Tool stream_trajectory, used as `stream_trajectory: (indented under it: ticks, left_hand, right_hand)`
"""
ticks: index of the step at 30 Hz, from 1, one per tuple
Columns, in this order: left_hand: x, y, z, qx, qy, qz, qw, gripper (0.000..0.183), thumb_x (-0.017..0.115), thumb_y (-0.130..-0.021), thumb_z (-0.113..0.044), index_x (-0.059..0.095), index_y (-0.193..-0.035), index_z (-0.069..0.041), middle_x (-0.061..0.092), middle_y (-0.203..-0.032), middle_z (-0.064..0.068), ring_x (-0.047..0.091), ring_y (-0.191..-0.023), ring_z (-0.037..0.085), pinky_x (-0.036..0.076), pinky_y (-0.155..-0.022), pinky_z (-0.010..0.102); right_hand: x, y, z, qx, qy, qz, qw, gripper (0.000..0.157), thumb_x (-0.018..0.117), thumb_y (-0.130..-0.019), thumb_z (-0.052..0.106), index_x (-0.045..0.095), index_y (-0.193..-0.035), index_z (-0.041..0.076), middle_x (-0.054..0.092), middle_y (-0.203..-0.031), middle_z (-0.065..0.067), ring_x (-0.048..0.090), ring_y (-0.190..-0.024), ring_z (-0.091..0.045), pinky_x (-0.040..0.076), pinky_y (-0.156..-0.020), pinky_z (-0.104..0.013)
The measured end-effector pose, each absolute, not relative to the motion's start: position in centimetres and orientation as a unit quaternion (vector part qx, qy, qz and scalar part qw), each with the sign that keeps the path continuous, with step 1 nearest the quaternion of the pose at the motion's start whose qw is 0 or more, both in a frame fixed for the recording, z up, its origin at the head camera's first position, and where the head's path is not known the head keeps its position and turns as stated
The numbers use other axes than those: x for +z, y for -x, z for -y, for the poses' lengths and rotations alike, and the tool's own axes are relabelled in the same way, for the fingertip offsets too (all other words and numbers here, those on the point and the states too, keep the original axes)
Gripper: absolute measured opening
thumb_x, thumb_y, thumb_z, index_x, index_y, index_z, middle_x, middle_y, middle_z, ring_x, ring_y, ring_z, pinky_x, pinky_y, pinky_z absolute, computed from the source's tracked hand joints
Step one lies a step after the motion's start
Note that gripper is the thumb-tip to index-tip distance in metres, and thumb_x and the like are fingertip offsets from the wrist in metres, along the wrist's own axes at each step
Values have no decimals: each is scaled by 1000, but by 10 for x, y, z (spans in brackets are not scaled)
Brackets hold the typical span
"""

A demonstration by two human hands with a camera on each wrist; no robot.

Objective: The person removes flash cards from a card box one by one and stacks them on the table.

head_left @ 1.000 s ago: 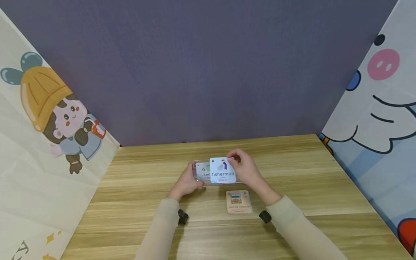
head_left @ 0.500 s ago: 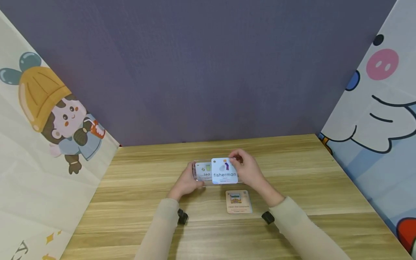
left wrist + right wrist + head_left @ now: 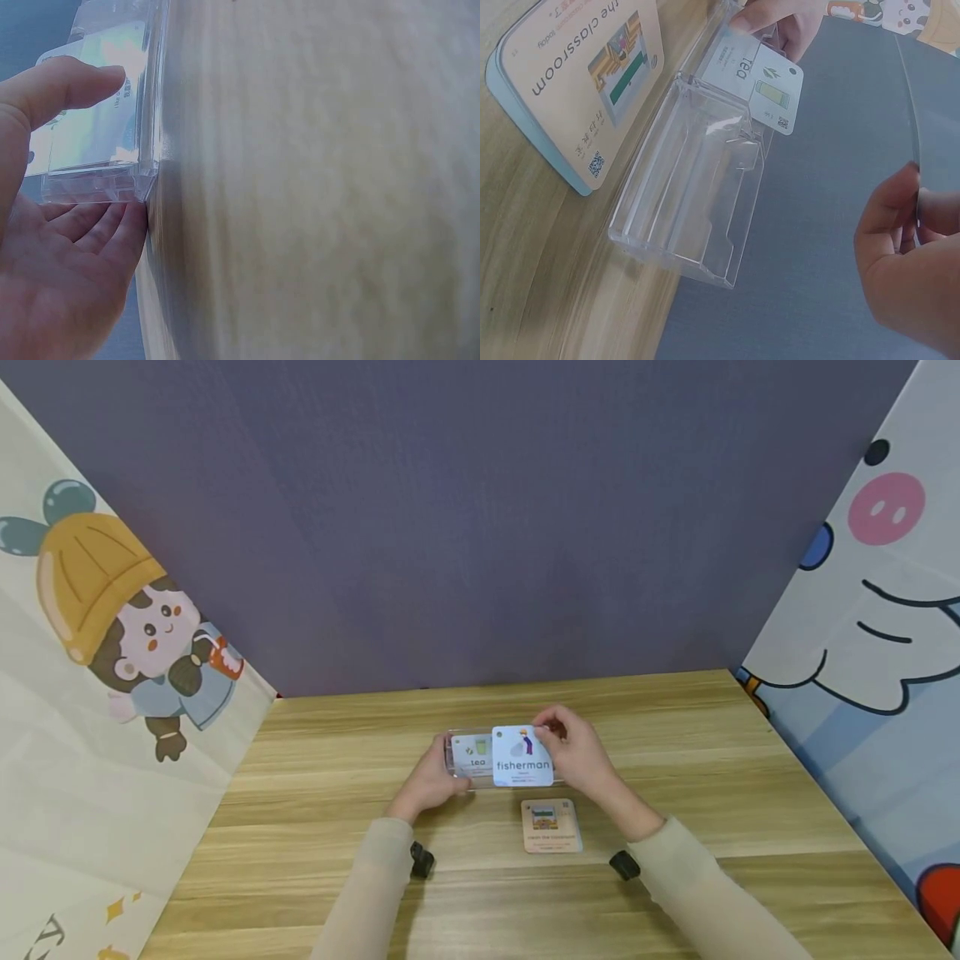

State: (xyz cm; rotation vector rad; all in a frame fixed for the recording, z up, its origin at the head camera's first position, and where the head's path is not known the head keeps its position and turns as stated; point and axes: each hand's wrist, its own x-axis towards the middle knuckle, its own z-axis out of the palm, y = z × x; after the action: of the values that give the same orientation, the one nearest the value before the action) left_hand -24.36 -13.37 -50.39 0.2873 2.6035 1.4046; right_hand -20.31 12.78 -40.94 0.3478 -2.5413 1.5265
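Placing the fisherman card (image 3: 522, 760) seems in hand.
Right hand (image 3: 582, 753) pinches it over the vacant compartment (image 3: 690, 180) of the clear holder (image 3: 673, 256); left hand (image 3: 429, 778) grips the holder. Next likely calls for careful lowering.

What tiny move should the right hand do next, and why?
Perhaps lower the white square fisherman card into the clear plastic box: the right hand pinches it above the box, whose right compartment looks empty, while the left hand holds the box.

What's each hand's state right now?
Left hand: holding the clear plastic box by one end.
Right hand: pinching the "fisherman" card.
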Motion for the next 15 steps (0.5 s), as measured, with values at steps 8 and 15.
stream_trajectory:
  ticks: [8, 15]
  left_hand:
    - [-504, 244, 133, 475, -93, -870, 90, 99, 82, -71, -2, 28, -154, 1, 61, -124, 14, 61, -109, 29, 47, -105, 49]
    - [-503, 243, 132, 476, -95, -869, 90, 99, 82, -72, -3, 27, -154, 2, 61, -125, 15, 61, -111, 30, 45, -107, 50]
  right_hand:
    - [-410, 200, -133, 511, -108, 850, 71, 11, 62, -98, 3, 66, -108, 2, 65, -98, -10, 56, -85, -22, 50, -70, -28]
    - [-413, 199, -137, 509, -104, 852, 70, 12, 62, -98, 2, 66, -109, 2, 66, -100, -11, 57, -87, -22, 50, -72, -27]
